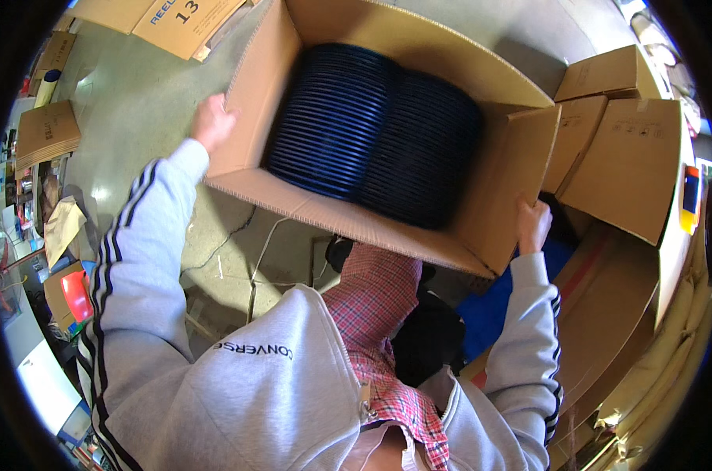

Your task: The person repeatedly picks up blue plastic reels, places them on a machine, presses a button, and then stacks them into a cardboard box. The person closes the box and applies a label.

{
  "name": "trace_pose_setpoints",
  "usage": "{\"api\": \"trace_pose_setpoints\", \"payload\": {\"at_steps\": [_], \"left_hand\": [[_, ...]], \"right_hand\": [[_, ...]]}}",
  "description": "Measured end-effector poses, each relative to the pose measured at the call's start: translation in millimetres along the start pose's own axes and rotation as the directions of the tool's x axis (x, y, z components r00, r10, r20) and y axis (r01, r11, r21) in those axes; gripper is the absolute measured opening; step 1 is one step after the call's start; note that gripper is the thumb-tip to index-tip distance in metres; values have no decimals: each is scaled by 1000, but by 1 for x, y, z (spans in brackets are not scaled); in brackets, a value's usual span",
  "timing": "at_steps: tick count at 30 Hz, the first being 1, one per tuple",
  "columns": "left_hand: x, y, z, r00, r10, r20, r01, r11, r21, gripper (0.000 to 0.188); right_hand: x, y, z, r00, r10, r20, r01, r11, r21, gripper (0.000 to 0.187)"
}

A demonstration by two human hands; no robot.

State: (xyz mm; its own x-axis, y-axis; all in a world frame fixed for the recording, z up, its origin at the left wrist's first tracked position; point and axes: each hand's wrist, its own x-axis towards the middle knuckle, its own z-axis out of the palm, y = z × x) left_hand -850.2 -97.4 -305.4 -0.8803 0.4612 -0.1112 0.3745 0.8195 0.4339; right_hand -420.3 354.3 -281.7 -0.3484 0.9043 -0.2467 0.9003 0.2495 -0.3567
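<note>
Person is gripping an open cardboard box (261, 102) with both hands. Left hand (214, 123) is curling its fingers closed over the box's left edge, about midway along; right hand (534, 225) is closing in a fist on the right edge, close to the near right corner. Box is sitting tilted, opening facing up toward the wearer; cannot tell if anything is supporting it underneath. Inside, two ribbed dark stacks are lying side by side and touching: left stack (336, 125) is showing a bluish shine and reaching near the box's left edge, right stack (426, 149) is looking blacker and a bit blurred, leaving a gap before the right edge. Brown cartons (631, 161) are standing just beyond the box's right edge, a blue sheet (489, 306) is lying below its near right corner, and thin cords (255, 275) are running across the floor (144, 86) past its near edge.
</note>
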Motion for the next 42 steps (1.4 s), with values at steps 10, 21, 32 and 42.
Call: {"api": "trace_pose_setpoints", "payload": {"at_steps": [10, 21, 32, 42], "left_hand": [[5, 1, -8, 998, -65, 2, 65, 998, -4, 30], [-3, 26, -14, 997, -74, 0, 74, 997, -37, 30], [-9, 29, -18, 991, -131, -6, 131, 989, -66, 29], [-14, 34, -24, 988, -154, 9, 154, 988, -11, 32]], "right_hand": [[-5, -26, 2, 862, -462, -211, 423, 883, -204, 55], [55, -153, 94, 491, -871, -21, 855, 487, -180, 23], [143, -211, 205, 408, -809, 423, 868, 201, -453, 26], [119, -194, 113, 354, -888, 292, 895, 232, -381, 27]]}}
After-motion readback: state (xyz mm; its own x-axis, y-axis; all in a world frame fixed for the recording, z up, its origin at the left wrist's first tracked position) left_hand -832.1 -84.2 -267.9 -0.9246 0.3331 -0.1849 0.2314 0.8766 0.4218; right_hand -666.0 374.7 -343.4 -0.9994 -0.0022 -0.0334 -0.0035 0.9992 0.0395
